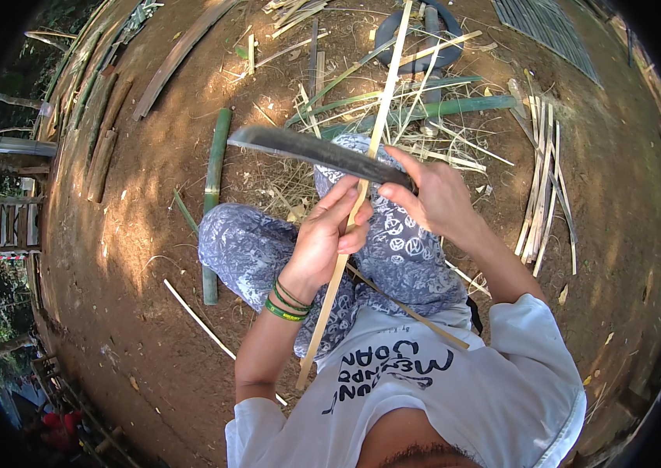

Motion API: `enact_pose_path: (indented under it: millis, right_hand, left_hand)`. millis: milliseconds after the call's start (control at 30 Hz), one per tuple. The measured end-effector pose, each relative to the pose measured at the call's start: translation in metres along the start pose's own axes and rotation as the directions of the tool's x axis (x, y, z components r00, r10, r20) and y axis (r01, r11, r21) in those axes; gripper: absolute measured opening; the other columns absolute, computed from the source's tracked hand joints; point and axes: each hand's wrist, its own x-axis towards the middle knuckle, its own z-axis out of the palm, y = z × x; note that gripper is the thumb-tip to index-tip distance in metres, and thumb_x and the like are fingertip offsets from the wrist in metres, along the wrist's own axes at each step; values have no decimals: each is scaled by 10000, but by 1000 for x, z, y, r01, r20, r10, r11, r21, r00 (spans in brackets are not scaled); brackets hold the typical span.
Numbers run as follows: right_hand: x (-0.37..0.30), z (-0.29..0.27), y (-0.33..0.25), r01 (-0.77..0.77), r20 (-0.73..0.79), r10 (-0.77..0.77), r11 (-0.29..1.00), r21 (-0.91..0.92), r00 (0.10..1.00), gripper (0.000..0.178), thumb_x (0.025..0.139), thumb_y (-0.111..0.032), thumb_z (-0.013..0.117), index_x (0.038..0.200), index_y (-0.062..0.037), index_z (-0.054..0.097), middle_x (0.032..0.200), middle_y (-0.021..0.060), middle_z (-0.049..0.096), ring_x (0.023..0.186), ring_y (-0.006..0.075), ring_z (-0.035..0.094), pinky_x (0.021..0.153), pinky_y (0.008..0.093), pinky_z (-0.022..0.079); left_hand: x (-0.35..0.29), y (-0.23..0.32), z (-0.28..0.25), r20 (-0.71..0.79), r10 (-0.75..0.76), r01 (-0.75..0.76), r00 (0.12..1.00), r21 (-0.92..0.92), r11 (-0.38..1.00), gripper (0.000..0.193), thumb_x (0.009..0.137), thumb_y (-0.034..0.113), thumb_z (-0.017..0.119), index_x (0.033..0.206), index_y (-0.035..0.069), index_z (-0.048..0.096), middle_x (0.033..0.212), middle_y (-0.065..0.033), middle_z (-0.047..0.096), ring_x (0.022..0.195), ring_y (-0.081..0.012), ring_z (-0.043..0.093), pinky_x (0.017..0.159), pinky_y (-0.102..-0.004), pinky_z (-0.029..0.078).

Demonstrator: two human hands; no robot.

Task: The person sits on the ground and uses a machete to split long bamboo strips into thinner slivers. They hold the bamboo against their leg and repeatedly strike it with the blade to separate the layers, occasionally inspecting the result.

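– Your left hand (324,240) is closed around the pale strip (389,86), whose far end is cut off at the top of the view.
– Your right hand (443,195) grips the knife (315,154), hiding most of its handle. The blade crosses the strip just beyond your left hand; whether its edge bites, I can't tell.
– Your left knee (237,242) covers part of a green pole (216,171).
– On your right, bare ground (502,226) opens toward the loose strips (537,187).
– Farther off, sticks partly cover a black ring (450,22), and a slatted panel (545,35) runs out of view.
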Motion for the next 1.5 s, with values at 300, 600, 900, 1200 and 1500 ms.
enact_pose_path:
  millis: [300,600,900,1200,1500]
  right_hand:
    - [-11,21,0,-10,79,13,999,-38,997,871,861,-612,640,1415,34,455,568,195,609,516,377,642,498,469,509]
    - [-14,21,-6,1,45,3,997,-73,999,837,863,-583,656,1398,35,477,568,197,612,483,366,621,498,474,504]
    - [-15,30,27,-177,-78,196,962,206,977,664,921,-508,618,1357,-14,537,661,248,650,632,434,665,592,483,520]
    - [-17,14,-2,-62,71,58,996,56,996,875,854,-624,641,1417,21,460,538,168,593,503,369,638,496,463,500]
    - [-14,18,2,-9,92,3,998,63,996,911,856,-647,624,1416,49,444,498,147,558,466,351,616,470,445,484]
  left_hand:
    - [-6,-25,-7,-32,-2,0,999,-48,999,421,1079,175,402,1500,190,407,777,44,418,520,-32,317,461,-189,248]
    - [-13,-30,-13,-70,-50,46,996,-66,997,280,1078,177,407,1331,146,524,745,44,378,512,-19,303,445,-185,235]
    - [-40,-31,-12,-79,-105,109,991,47,993,509,1062,178,385,1560,140,287,706,35,348,516,-42,292,450,-178,272]
    - [2,-23,-2,-107,106,-82,989,212,974,235,1074,177,401,1190,55,565,868,-86,648,498,-40,447,418,-183,332]
    - [3,-25,-8,-49,-8,9,999,20,1000,449,1084,175,367,1532,201,358,728,41,391,495,-36,328,435,-192,280]
